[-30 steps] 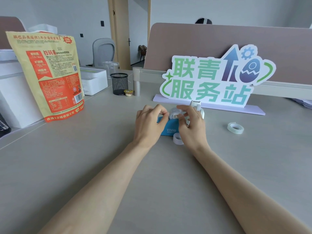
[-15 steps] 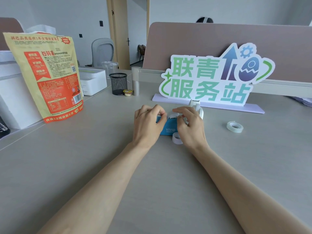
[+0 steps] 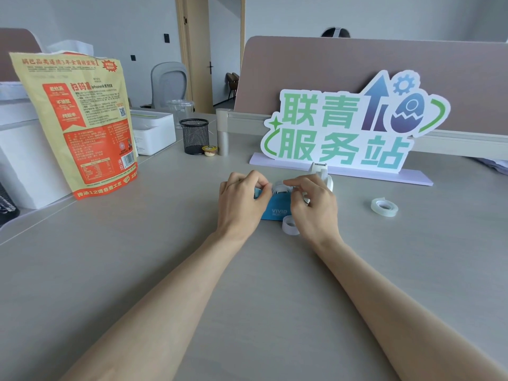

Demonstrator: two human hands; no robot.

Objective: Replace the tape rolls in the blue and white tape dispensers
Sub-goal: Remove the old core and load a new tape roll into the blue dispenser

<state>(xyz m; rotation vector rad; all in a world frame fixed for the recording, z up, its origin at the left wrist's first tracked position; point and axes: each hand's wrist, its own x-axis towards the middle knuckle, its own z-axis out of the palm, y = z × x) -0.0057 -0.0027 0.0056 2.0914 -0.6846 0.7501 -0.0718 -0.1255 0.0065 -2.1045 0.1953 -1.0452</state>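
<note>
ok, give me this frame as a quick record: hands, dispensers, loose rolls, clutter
left hand: on the blue dispenser, fingers curled at its left end
right hand: fingers on the tape roll in dispenser
white dispenser: behind right hand, partly hidden
loose roll near: on desk, in front of blue dispenser
loose roll far: on desk, to the right, apart
clutter: snack bag, mesh pen cup, sign

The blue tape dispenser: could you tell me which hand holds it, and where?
Both hands are on the blue tape dispenser: left hand at its left end, right hand over the tape roll on top.
</note>
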